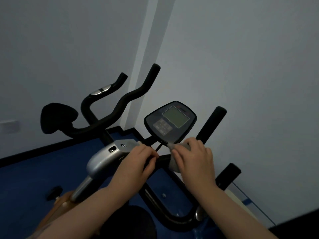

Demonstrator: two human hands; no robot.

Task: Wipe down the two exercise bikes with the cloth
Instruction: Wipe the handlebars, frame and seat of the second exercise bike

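Both our forearms reach in from six o'clock. Our left hand [138, 163] curls round the near bike's black handlebar [162, 160]; at three o'clock of it our right hand [193, 159] presses the grey cloth [174, 165] onto that bar, below the console [170, 122]. Second bike's handlebars [120, 104] stand at ten o'clock.

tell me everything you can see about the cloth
The cloth is small, grey and soft-looking, bunched up rather than spread flat. The right hand presses it around the black handlebar of the near bike, just below the console. Most of it is hidden under the hand; one fold shows near the knuckles and another beneath the fingers. The left hand grips the same bar beside it without touching it. Whether it is damp cannot be told.
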